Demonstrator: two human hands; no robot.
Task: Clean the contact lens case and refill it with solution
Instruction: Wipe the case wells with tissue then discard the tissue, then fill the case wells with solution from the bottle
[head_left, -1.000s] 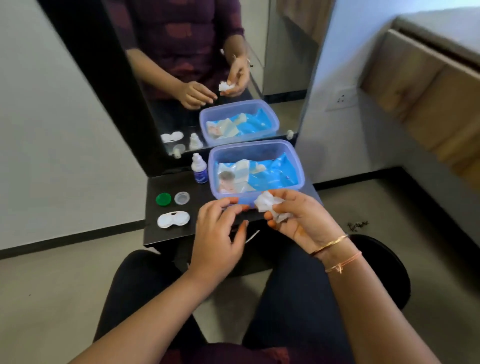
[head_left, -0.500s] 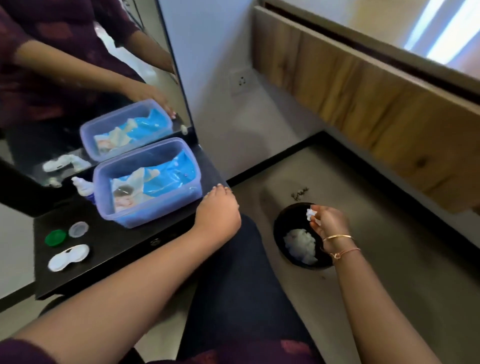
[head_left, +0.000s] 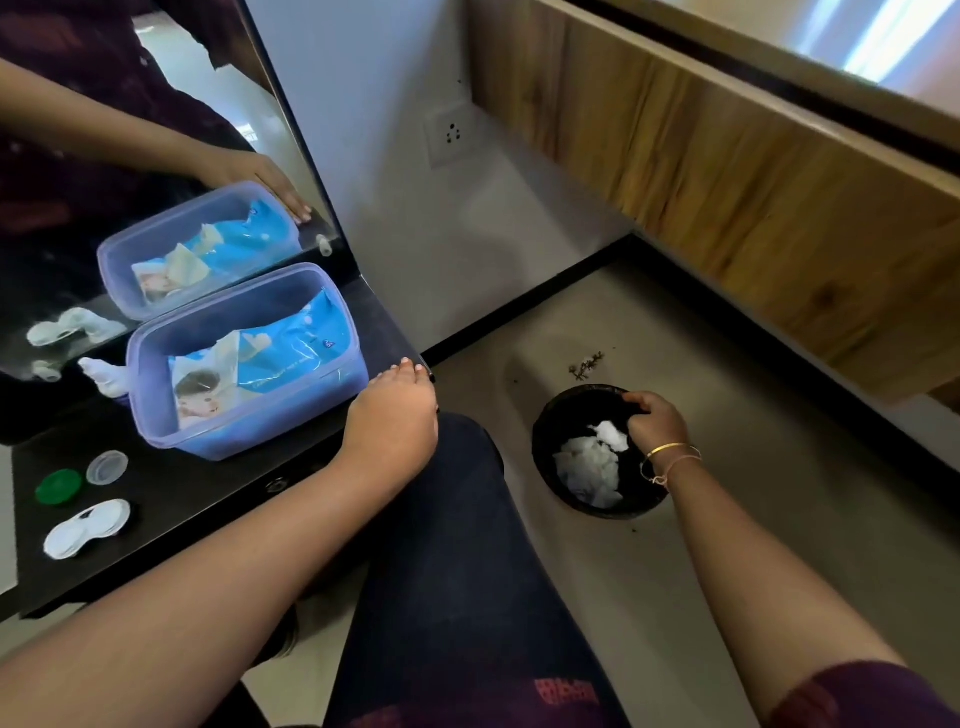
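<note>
My right hand (head_left: 655, 423) has dropped from above the black bin (head_left: 550, 431) down into its mouth since half a second ago, fingers curled beside a crumpled white tissue (head_left: 609, 435); whether they pinch it I cannot tell. More white tissue (head_left: 589, 470) lies deeper in the bin, which stands on the floor. My left hand (head_left: 392, 418) has not moved: it rests flat and empty, fingers loosely spread, on the right front corner of the black surface (head_left: 171, 499), just beside a blue plastic tub (head_left: 156, 410) holding a pack of wipes (head_left: 260, 364). At the far left of the surface the white lens case (head_left: 87, 528) lies open, well apart from both hands, with a green cap (head_left: 58, 486) and a clear cap (head_left: 107, 467) just behind it. A small white bottle (head_left: 104, 375) stands behind the tub, against the mirror (head_left: 156, 156).
</note>
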